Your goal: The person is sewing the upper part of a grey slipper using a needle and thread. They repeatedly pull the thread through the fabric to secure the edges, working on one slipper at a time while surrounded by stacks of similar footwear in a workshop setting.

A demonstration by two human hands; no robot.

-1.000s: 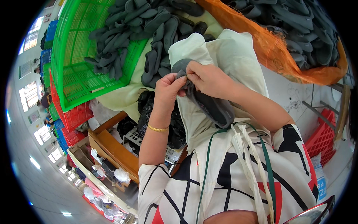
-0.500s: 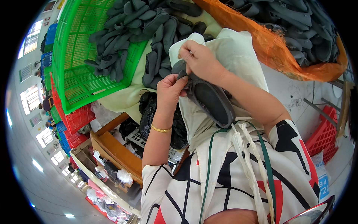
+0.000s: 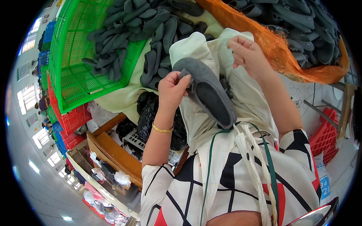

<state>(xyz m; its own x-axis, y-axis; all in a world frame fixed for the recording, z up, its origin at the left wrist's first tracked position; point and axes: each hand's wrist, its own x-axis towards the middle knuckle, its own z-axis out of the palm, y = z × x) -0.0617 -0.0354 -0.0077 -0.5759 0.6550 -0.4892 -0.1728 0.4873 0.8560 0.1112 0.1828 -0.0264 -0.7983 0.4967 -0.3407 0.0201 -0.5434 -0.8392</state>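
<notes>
Left grip [image 3: 172, 88] pinches grey shoe [image 3: 208, 94]; dark piece [image 3: 226, 87] alongside partly hidden.

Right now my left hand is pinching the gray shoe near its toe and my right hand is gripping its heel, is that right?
Not quite: in the head view, your right hand isn't gripping the heel; it is off the gray shoe, to the right of the toe. Your left hand is pinching the shoe, as you said.

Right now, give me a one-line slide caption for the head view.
Left hand pinches a gray shoe while the right hand hovers apart, near an orange sack of dark shoes.
</notes>
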